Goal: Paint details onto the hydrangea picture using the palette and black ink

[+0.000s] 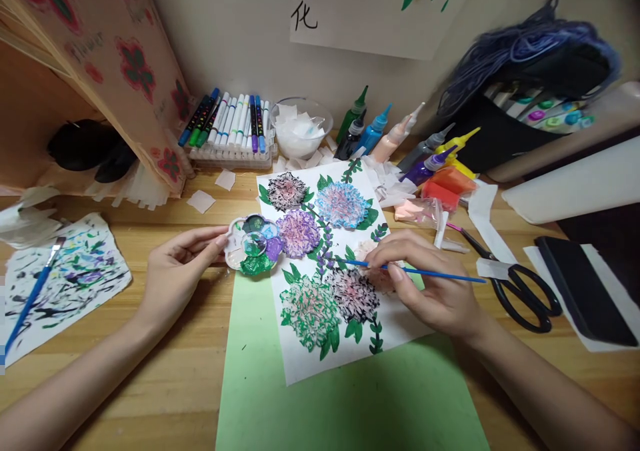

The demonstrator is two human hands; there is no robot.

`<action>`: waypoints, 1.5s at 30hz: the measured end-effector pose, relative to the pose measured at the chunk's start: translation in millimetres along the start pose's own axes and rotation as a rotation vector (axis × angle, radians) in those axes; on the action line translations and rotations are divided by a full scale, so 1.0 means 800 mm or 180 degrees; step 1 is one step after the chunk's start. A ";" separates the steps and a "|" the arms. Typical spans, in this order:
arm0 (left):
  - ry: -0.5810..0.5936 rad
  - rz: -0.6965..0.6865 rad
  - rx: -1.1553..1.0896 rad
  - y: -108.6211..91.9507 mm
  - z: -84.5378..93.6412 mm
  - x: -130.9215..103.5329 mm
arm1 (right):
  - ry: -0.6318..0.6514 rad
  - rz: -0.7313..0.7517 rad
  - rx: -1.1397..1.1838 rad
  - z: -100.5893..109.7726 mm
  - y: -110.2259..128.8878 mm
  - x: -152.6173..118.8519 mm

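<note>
My left hand (183,271) pinches the edge of a small flower-shaped paint palette (254,244) with green, purple, light blue and dark paint in its wells. Between the fingers of my right hand (425,278) is a thin blue paintbrush (445,275), its tip over the middle of a white sheet (300,368). Several textured flowers cover that sheet, among them a purple one (299,233), a blue one (343,204) and a green one (310,312), with painted green leaves and stems around them. My right hand partly hides a pale peach flower (375,274). Beneath lies a green sheet (345,404).
Black scissors (523,298) and a black flat object (585,291) lie at right. A paint-smeared paper (100,271) bears another brush (35,291) at left. Behind stand markers (235,121), a bowl of paper pieces (300,131) and several paint bottles (373,131).
</note>
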State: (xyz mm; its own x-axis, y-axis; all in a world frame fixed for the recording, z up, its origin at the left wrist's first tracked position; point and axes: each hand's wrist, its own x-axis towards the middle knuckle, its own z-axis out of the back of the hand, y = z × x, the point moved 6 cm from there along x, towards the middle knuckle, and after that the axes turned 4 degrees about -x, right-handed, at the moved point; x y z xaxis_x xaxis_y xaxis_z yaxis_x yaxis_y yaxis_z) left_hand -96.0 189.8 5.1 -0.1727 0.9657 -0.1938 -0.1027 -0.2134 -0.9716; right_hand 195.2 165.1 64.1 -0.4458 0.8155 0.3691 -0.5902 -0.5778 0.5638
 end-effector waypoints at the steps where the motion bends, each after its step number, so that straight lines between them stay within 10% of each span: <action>1: -0.0013 -0.0006 0.0005 0.001 0.000 0.001 | 0.0016 0.0006 0.0000 -0.001 0.000 0.000; 36: 0.0252 -0.0054 -0.0181 0.003 -0.004 0.000 | 0.0289 0.0426 0.0092 -0.030 0.050 0.039; 45: 0.0227 -0.0036 -0.0259 0.003 -0.001 0.002 | -0.0845 -0.0319 -0.0028 0.027 0.000 0.049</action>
State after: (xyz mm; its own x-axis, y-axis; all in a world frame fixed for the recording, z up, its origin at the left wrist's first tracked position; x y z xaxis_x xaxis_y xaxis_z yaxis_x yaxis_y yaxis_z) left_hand -95.9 191.3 2.6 -0.1016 0.9767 -0.1890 -0.0238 -0.1923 -0.9810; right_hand 192.8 197.8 94.5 -0.1937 0.8481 0.4931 -0.6287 -0.4932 0.6013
